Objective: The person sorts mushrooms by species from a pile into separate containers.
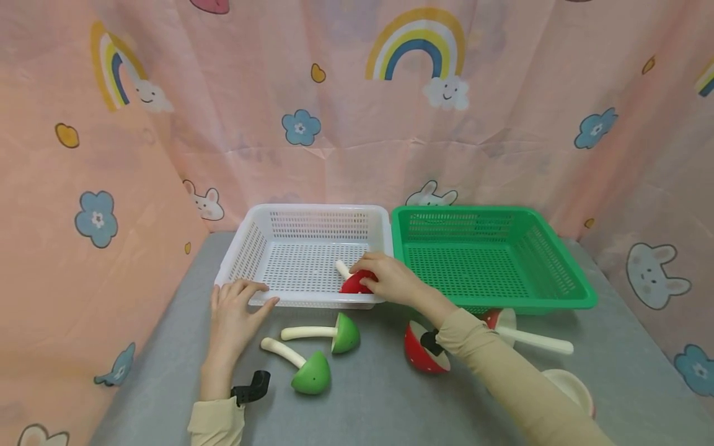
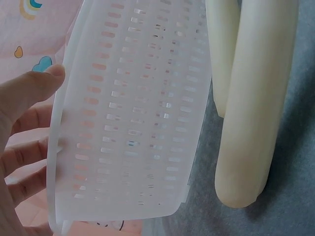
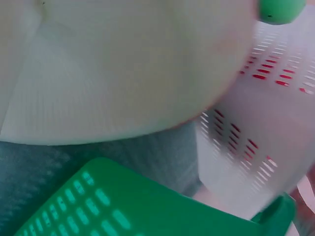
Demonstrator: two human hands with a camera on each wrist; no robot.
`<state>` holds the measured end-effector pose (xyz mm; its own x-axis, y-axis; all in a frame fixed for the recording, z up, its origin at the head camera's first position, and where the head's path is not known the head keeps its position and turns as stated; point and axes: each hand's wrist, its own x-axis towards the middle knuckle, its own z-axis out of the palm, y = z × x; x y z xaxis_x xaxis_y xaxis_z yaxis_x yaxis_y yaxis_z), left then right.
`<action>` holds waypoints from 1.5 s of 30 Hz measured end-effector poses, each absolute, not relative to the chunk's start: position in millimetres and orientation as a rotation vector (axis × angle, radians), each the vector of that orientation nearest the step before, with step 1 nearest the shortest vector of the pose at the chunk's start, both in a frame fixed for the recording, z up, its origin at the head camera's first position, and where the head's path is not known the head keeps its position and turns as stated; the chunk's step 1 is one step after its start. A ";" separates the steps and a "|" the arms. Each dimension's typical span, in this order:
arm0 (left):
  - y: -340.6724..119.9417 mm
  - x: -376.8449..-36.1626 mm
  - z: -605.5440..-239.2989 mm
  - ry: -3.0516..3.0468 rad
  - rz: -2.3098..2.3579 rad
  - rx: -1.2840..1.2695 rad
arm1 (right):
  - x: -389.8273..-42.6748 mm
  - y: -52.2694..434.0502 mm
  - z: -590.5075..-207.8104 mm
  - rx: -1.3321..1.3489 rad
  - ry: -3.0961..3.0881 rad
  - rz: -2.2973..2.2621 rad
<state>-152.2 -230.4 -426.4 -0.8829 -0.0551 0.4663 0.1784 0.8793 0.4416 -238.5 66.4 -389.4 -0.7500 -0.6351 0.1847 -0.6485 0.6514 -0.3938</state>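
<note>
We are gripping a red-capped toy mushroom (image 1: pixel 355 282) with our right hand (image 1: pixel 390 279), inside the white perforated plastic basket (image 1: pixel 312 223). Our left hand (image 1: pixel 237 308) is lying relaxed against the basket's near rim; pushing there could slide the light basket.

Grey table (image 1: pixel 379 396), bearing white basket (image 1: pixel 312 217) just beside green basket (image 1: pixel 563 272); near the front edge lay two green-capped mushrooms (image 1: pixel 326 334) (image 1: pixel 304 368) and red-capped mushrooms (image 1: pixel 421 362), partly hidden.
</note>
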 end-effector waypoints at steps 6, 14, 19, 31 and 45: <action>-228.6 -152.5 -425.5 -2.542 -0.669 -0.114 | -228.5 74.3 -376.5 1.086 -2.810 0.712; -229.9 -152.8 -430.0 -2.524 -0.651 -0.126 | -204.5 91.1 -354.4 1.027 -2.834 0.753; -228.0 -151.4 -426.7 -2.548 -0.662 -0.119 | -187.6 103.6 -348.1 0.959 -2.843 0.729; -228.6 -149.0 -424.9 -2.552 -0.676 -0.107 | -142.7 130.8 -357.3 0.852 -2.852 0.680; -229.1 -149.5 -425.6 -2.556 -0.667 -0.102 | -103.3 158.0 -398.7 0.719 -2.810 0.716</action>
